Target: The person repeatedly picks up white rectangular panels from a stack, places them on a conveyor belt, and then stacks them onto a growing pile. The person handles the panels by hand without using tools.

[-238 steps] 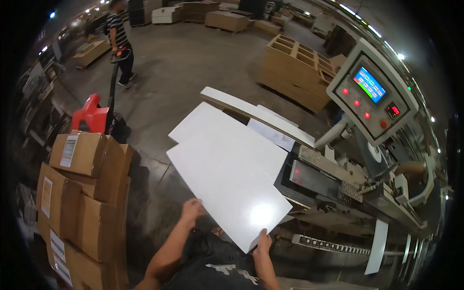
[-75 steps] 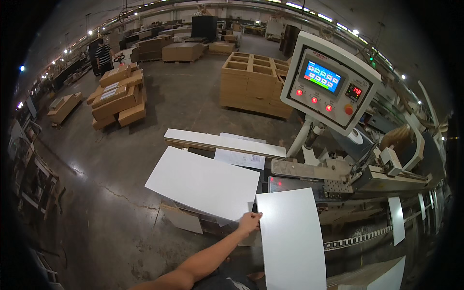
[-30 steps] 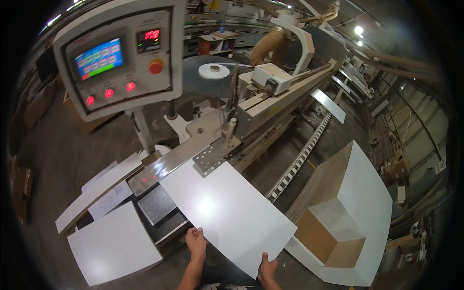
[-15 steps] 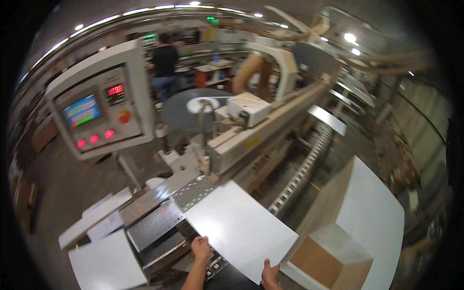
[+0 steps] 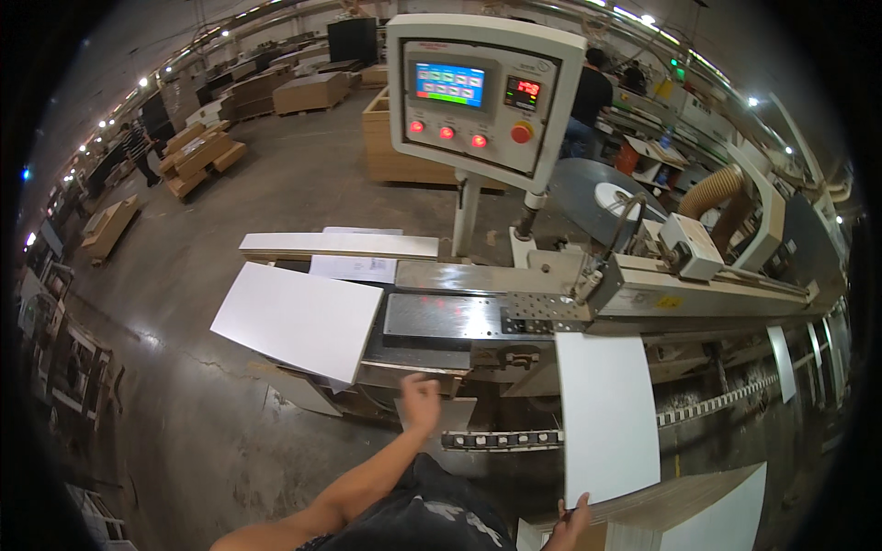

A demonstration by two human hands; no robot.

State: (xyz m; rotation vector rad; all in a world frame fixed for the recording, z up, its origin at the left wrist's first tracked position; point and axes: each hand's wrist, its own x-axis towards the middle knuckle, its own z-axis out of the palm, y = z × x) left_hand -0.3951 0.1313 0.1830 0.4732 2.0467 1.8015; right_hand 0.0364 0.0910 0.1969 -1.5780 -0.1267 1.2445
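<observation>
1. Factory hall, concrete floor; edge-banding machine (image 5: 661,294) as landmark, control panel (image 5: 482,92) above.
2. Left of machine: stacked white panels (image 5: 299,317), untouched.
3. Left hand (image 5: 421,401) before infeed, empty, fingers loosely curled.
4. White panel (image 5: 602,413) entering under machine; right hand (image 5: 574,514) fingers gripping near edge.
5. Feeding step judged in hand; next calls for steady forward push, edge kept square.

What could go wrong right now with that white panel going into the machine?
The white panel is steadied only by the right hand at its near edge, so it may skew as its far end enters the machine. The left hand hangs free near the feed chain and might get caught. The loose white board overhangs the table edge and might slide off.
</observation>
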